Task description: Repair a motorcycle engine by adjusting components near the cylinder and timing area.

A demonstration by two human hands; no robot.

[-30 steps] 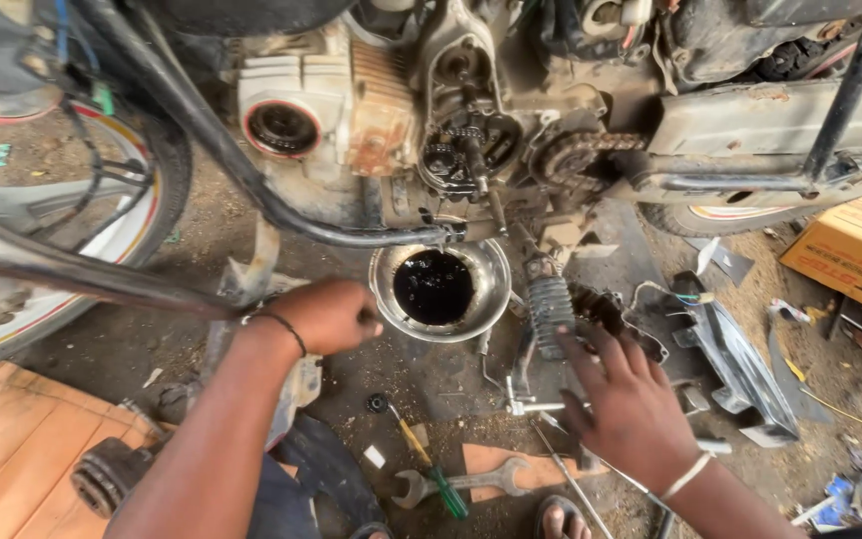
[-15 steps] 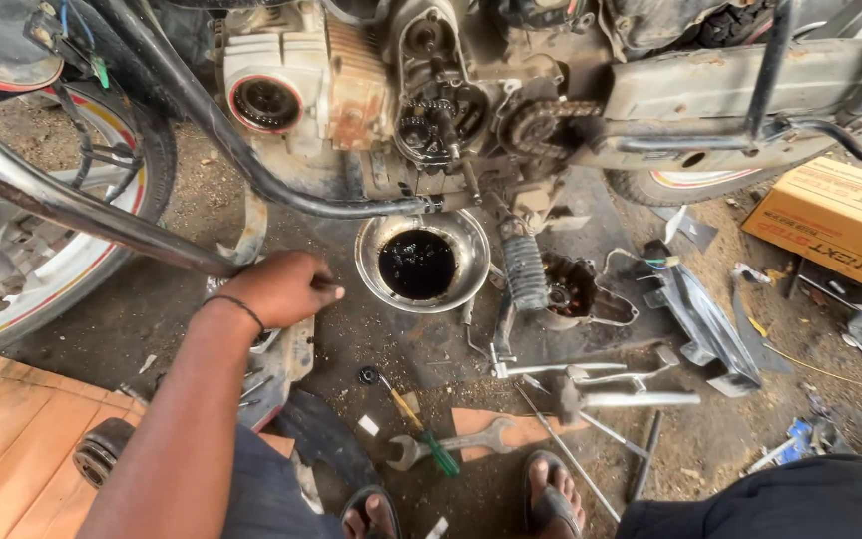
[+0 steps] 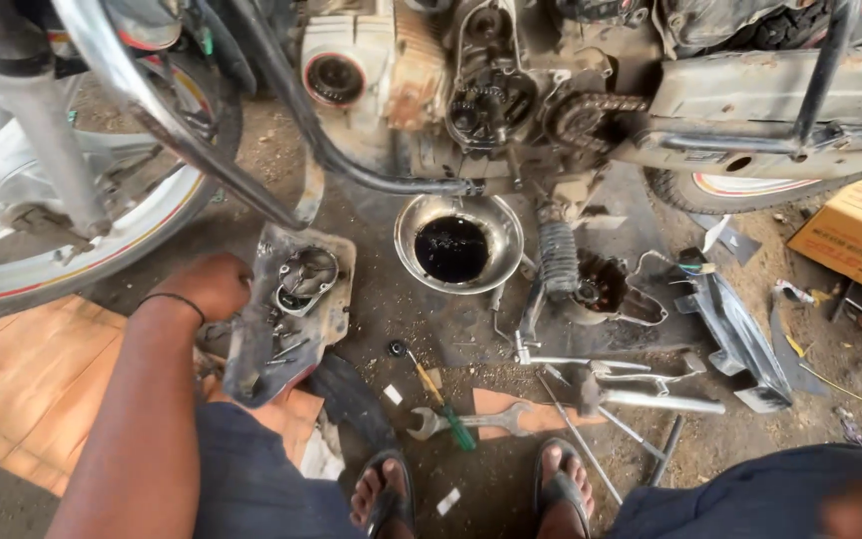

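Observation:
My left hand (image 3: 214, 286) grips the left edge of a grimy metal engine cover (image 3: 291, 311), which stands tilted against my left knee with its inner side showing. To its right, under the motorcycle engine (image 3: 481, 95), a steel bowl (image 3: 459, 245) holds black oil. My right hand is out of sight; only a blurred patch shows at the bottom right corner.
A green-handled screwdriver (image 3: 438, 397) and a spanner (image 3: 471, 421) lie by my sandalled feet. A coiled spring (image 3: 558, 258), another engine cover (image 3: 611, 289), metal rods (image 3: 641, 399) and plastic panels (image 3: 740, 334) lie to the right. A cardboard box (image 3: 855, 240) sits far right, the front wheel (image 3: 62, 240) left.
My left hand drew back to the left from beside the oil bowl and now holds the engine cover. My right hand, spread over the parts a second ago, has left the view.

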